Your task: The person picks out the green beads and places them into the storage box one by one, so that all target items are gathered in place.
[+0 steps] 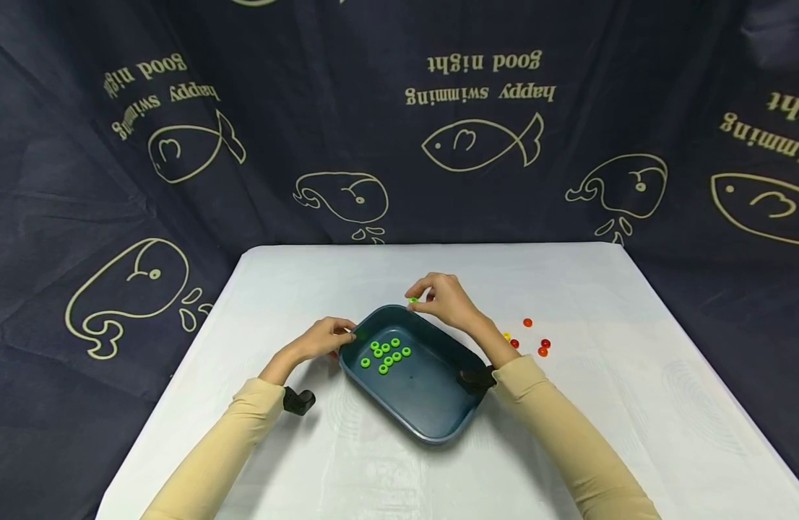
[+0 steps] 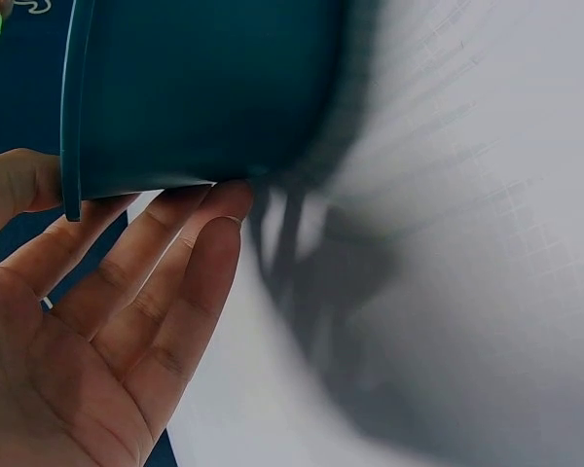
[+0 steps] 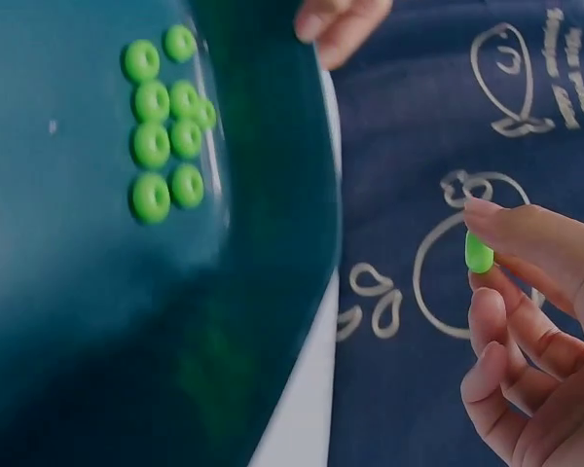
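A dark teal plastic bin (image 1: 432, 397) stands at an angle on the white table, with several green ring-shaped beads (image 3: 151, 144) lying on its floor towards the left end. At the bin's left corner my left hand (image 1: 321, 338) grips the wall. In the left wrist view the thumb lies at the rim and the fingers reach along the outside of the bin (image 2: 204, 88). Just beyond the bin's far rim, my right hand (image 1: 446, 300) pinches one green ring-shaped bead (image 3: 479, 253) between thumb and forefinger; the other fingers are curled loosely.
Several red and orange beads (image 1: 527, 323) and a yellow bead (image 1: 506, 336) lie on the white table (image 1: 601, 404) to the right of the bin, partly behind the right forearm. A dark blue cloth (image 1: 347, 108) with fish drawings hangs behind the table.
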A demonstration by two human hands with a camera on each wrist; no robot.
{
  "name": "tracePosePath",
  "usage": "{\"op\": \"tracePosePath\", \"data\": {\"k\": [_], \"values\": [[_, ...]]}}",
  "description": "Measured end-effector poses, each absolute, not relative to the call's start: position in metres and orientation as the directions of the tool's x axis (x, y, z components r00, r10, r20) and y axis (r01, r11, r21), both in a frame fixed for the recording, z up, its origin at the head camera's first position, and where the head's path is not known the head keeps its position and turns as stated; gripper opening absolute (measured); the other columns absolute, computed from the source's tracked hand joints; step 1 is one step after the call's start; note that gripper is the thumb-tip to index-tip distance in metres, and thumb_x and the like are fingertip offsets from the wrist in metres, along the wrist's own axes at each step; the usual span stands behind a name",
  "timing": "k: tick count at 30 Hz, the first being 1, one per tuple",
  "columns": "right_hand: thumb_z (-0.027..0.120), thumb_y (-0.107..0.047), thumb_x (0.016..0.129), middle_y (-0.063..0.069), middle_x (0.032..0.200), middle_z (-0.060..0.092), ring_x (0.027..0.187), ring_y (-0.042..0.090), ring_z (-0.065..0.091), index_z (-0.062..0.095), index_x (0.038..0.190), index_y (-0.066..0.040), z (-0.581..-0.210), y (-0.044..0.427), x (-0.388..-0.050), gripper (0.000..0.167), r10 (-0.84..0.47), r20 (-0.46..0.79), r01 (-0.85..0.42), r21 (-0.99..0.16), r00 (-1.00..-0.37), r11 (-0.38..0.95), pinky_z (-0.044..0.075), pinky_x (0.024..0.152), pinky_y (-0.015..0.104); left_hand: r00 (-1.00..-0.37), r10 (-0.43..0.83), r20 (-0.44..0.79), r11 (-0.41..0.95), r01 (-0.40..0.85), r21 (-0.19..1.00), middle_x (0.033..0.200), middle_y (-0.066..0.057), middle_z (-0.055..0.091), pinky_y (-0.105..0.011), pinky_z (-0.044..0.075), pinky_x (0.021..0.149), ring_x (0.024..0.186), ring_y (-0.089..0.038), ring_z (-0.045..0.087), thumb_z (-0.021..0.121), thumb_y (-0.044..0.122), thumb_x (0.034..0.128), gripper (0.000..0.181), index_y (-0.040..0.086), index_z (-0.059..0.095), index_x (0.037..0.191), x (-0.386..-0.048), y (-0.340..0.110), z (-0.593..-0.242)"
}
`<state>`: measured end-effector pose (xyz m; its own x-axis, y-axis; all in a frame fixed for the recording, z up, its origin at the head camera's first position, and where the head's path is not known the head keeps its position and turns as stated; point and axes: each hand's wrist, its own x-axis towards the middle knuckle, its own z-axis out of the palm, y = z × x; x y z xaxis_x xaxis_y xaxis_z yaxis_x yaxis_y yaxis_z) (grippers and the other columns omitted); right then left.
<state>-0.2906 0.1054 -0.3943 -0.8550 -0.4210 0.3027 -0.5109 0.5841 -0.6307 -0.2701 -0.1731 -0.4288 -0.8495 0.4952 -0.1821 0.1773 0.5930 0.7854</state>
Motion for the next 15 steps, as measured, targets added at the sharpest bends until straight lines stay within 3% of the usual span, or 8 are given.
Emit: {"op": "tracePosePath", "data": {"k": [9, 15], "values": [[0.076, -0.015, 0.078, 0.005, 0.090, 0.069, 0.080, 0.017, 0.063, 0.074, 0.096, -0.007, -0.416, 0.065, -0.295, 0.019, -0.501, 0.251, -0.543, -0.583, -0.828, 0.605, 0.054, 0.070, 0.025, -0.862, 0.464, -0.205, 0.606, 0.140, 0.783, 0.103, -0.024, 0.066, -0.046, 0.058, 0.063, 0.063, -0.014, 0.063, 0.051, 0.015, 0.0953, 0.035, -0.004, 0.056, 0.125, -0.281, -0.176, -0.444], [0.075, -0.014, 0.079, 0.006, 0.091, 0.068, 0.084, 0.018, 0.064, 0.074, 0.094, -0.007, -0.428, 0.049, -0.294, 0.017, -0.520, 0.217, -0.543, -0.551, -0.826, 0.633, 0.055, 0.072, 0.027, -0.858, 0.471, -0.205, 0.602, 0.142, 0.786, 0.104, -0.026, 0.066, -0.045, 0.058, 0.062, 0.062, -0.013, 0.062, 0.050, 0.014, 0.0955, 0.036, -0.005, 0.055, 0.125, -0.281, -0.176, -0.443]]}}
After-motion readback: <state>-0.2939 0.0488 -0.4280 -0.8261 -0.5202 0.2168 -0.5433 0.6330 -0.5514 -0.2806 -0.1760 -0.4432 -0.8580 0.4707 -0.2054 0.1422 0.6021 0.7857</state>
